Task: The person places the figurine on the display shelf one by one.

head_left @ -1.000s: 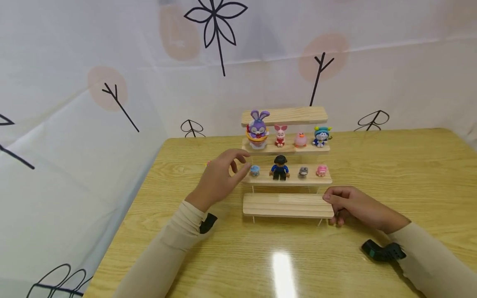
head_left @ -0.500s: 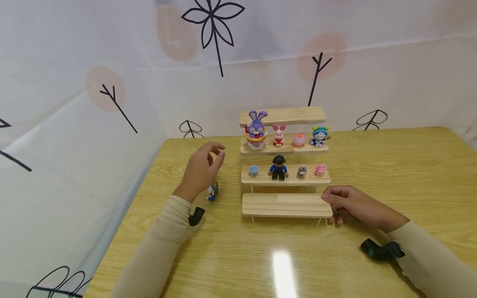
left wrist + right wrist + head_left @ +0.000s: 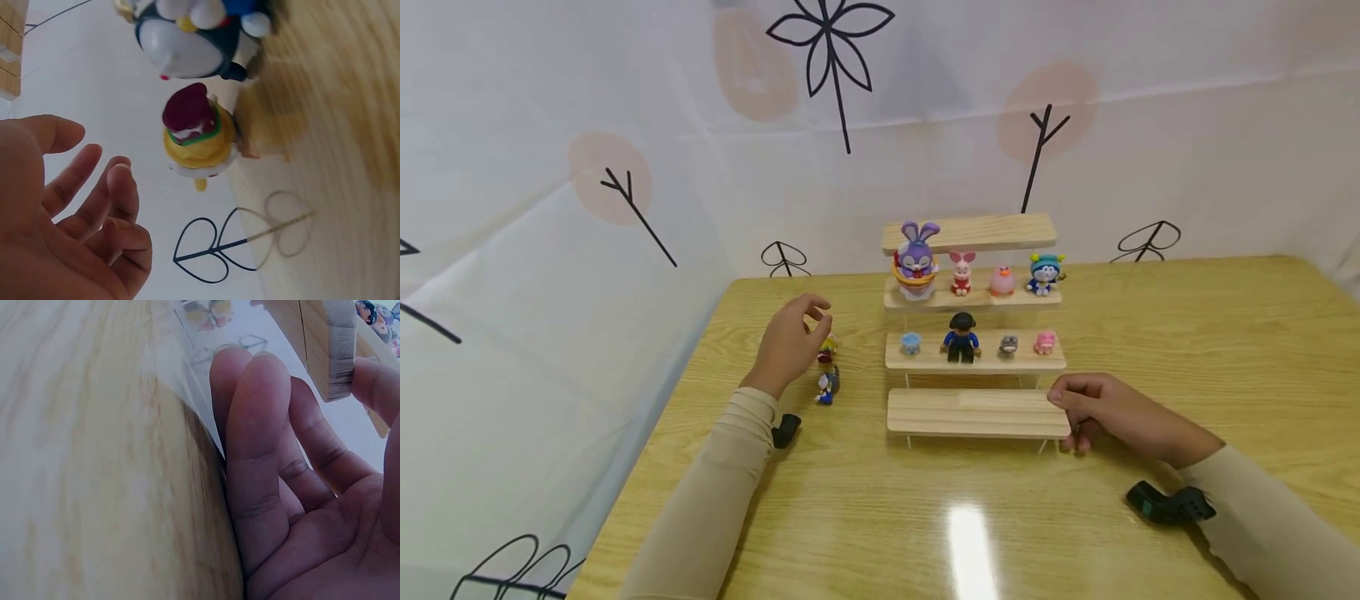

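Note:
My left hand [image 3: 786, 342] hovers at the left of the table, fingers loosely bent and holding nothing. Beside it is a small yellow-and-maroon figurine [image 3: 200, 134], partly covered by the hand in the head view. Nearer the front lies a blue, white and dark grey figurine [image 3: 827, 387]. At the right, my right hand [image 3: 1120, 417] holds the end of the lowest board of a wooden tiered display shelf [image 3: 977, 414] between thumb and index finger; its other fingers are bent below the board. No figurine stands on that board.
The middle tier bears a light blue figurine [image 3: 911, 342], a dark-capped doll [image 3: 961, 337], a grey one [image 3: 1008, 345] and a pink one [image 3: 1045, 342]. Above them sit a purple rabbit [image 3: 916, 262], a piglet [image 3: 962, 273], a pink bird [image 3: 1002, 282] and a blue figure [image 3: 1044, 275].
My left hand has moved left, away from the shelf to beside the loose figurines, which now show more. The right hand has stayed at the lowest board.

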`<state>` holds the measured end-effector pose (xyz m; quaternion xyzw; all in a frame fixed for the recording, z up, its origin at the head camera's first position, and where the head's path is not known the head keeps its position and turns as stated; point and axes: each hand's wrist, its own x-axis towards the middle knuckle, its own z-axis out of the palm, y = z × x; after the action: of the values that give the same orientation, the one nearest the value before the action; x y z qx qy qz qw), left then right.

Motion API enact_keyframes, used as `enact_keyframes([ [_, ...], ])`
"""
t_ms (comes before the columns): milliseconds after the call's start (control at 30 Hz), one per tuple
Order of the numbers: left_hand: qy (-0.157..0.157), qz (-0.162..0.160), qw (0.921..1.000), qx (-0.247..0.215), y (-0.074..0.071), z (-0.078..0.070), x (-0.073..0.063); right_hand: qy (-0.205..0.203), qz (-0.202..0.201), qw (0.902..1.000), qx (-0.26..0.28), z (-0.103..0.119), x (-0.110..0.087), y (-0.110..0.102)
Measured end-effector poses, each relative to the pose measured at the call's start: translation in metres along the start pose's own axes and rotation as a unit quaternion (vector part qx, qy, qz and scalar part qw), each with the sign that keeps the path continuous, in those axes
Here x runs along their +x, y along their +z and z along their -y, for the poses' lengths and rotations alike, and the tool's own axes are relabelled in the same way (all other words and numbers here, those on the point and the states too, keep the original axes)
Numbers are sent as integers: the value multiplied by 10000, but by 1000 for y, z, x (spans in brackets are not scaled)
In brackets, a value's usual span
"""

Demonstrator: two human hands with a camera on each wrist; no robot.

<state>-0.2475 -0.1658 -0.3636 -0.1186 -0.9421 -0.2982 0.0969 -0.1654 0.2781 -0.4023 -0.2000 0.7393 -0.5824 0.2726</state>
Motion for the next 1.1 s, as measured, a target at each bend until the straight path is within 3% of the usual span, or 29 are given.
enact_keyframes([
  [233, -478, 342, 9974, 422, 2, 11, 1, -30, -76, 9999, -128, 0, 1, 0],
  [500, -1016, 947, 9864, 879, 3, 12, -1, -75, -23, 10000, -4, -1, 1, 0],
  [733, -995, 1358, 9804, 1019, 3, 14, -3, -57, -5, 10000, 38, -2, 0, 0],
  [1100, -869, 1471, 9823, 765, 7, 17, -2, -44, -22, 10000, 43, -3, 0, 0],
])
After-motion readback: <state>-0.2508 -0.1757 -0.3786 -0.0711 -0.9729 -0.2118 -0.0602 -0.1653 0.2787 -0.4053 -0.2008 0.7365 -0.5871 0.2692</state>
